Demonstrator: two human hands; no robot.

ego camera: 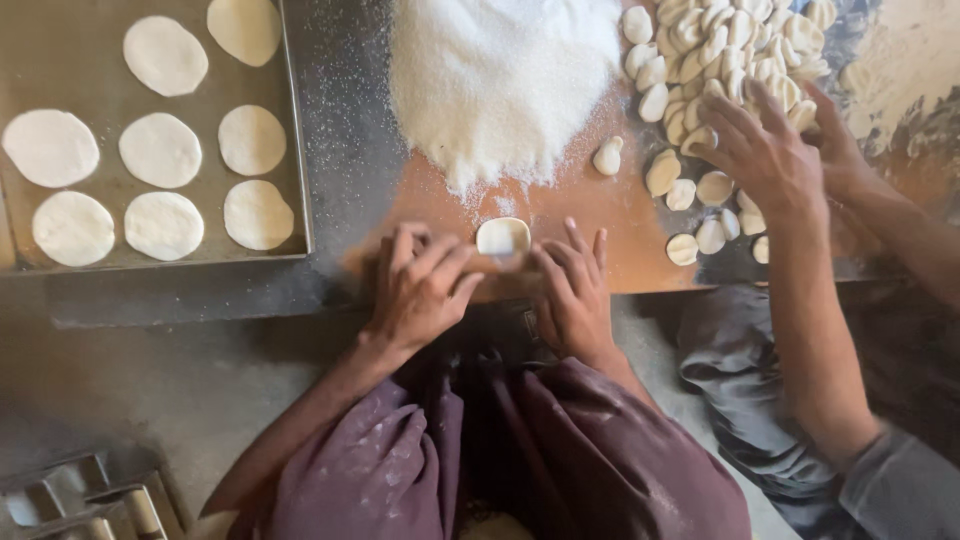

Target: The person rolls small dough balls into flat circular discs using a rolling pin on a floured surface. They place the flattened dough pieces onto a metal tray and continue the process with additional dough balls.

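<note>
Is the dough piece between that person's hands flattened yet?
Partly: the dough piece looks thick and small, unlike the wide flat rounds on the tray.

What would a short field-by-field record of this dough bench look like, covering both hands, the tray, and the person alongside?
left hand: palm down on the board's near edge, beside the dough piece
right hand: palm down, other side of that piece
dough piece: small, round, between the two hands
board: orange-brown, dusted white
white pile: heaped behind the dough piece
tray: metal, left of the board, holds flattened dough rounds
co-worker's hands: on a heap of dough lumps, far right
</note>
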